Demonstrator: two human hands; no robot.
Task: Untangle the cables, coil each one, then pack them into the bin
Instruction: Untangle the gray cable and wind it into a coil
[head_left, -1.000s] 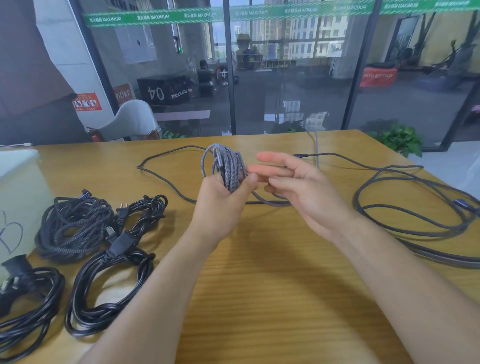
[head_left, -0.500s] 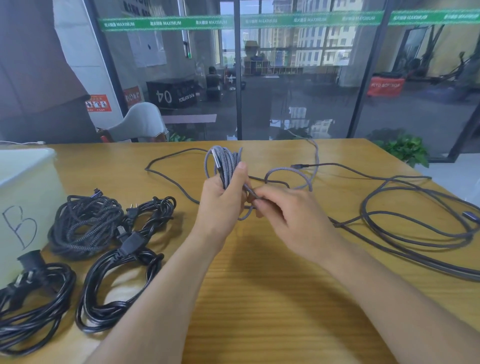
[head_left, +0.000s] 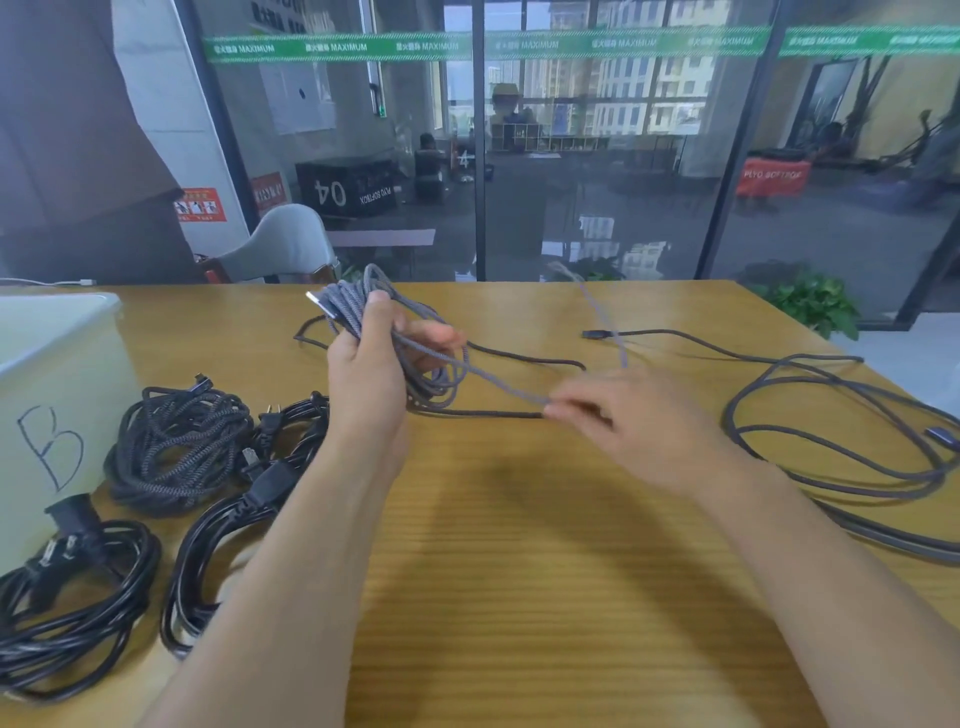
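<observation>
My left hand (head_left: 371, 374) grips a coil of grey braided cable (head_left: 358, 306) above the middle of the wooden table (head_left: 545, 571). A free length of that grey cable runs down to the right, where my right hand (head_left: 618, 421), blurred by motion, pinches it. A dark braided coil (head_left: 176, 447) and two black power-cord coils (head_left: 218, 551) (head_left: 67, 613) lie on the left. A white bin marked "B" (head_left: 57, 395) stands at the far left. A long dark cable (head_left: 841, 447) lies in loose loops on the right.
Another thin dark cable (head_left: 524, 358) snakes across the table behind my hands. A glass wall runs along the table's far edge, with a grey chair (head_left: 285, 244) behind it on the left and a green plant (head_left: 805, 301) at the right.
My right hand has slid away from the coil to the right, drawing out a straight length of grey cable. My left hand has tilted the coil leftward. The view has shifted slightly.
</observation>
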